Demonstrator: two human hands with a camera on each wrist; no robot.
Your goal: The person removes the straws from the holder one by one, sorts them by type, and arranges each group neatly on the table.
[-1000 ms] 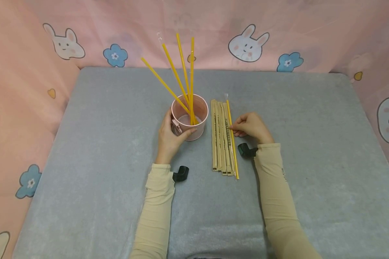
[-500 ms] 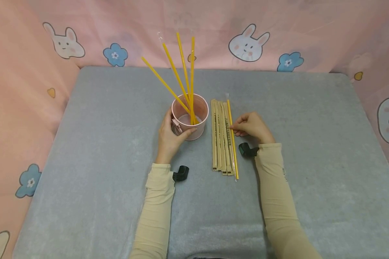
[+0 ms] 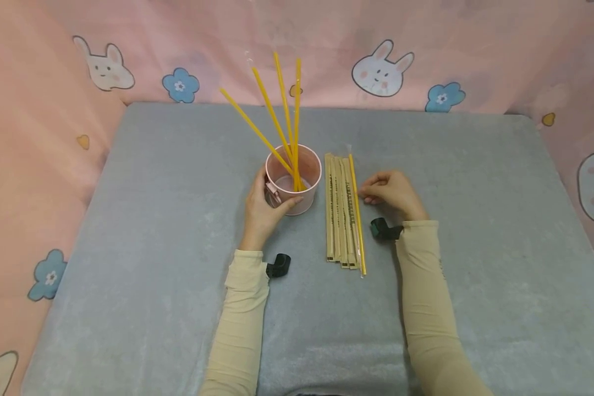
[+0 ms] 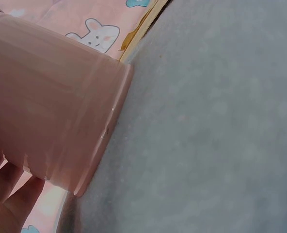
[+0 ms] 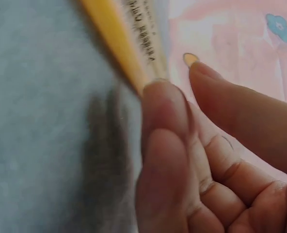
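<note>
A pink cup [image 3: 302,170] stands mid-table with several yellow straws [image 3: 272,118] leaning out of it. My left hand [image 3: 261,212] grips the cup's near left side; in the left wrist view the cup wall [image 4: 51,97] fills the left, with my fingers [image 4: 10,194] below it. To the cup's right lies a row of paper-wrapped straws [image 3: 336,209] with one yellow straw [image 3: 357,220] along its right edge. My right hand [image 3: 391,192] rests beside that straw. A curled fingertip [image 5: 165,104] touches the yellow straw [image 5: 117,43], and the thumb stands apart from it.
A grey cloth [image 3: 178,231] covers the table. Pink curtains with rabbits and flowers [image 3: 381,71] wall in the back and both sides. Black wrist mounts [image 3: 279,265] sit by each sleeve.
My right fingertips have drawn slightly to the right, from over the yellow straw to its right edge. The left hand and cup stay put. The head view has shifted a little.
</note>
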